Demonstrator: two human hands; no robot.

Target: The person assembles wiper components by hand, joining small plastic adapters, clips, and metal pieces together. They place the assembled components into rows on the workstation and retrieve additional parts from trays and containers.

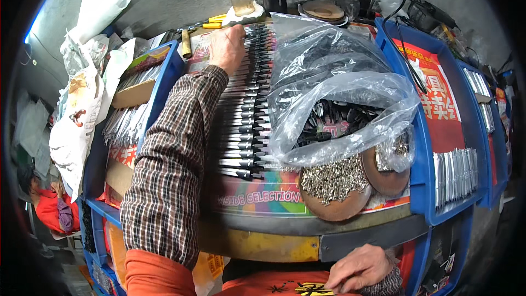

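Note:
A long row of pens (244, 126) with clear or silvery barrels and black grips lies side by side on the table, running from near to far. My left hand (227, 50) reaches over to the far end of this row, its fingers curled in by the last pens. What its fingertips hold is hidden. Low in front of the table edge, my right hand (361, 268) hovers over my lap with bent fingers pressed together. I cannot make out anything in them. Beside it, dark branching shapes and a yellow patch show on the orange-red cloth (263, 288).
A clear plastic bag (339, 85) of black parts lies open right of the pens. Small metal pieces fill a round brown dish (334, 186), with a second dish (390, 178) adjoining. Blue trays (424, 186) flank the table. Behind stand a glass jar (241, 1) and yellow-handled tools (215, 21).

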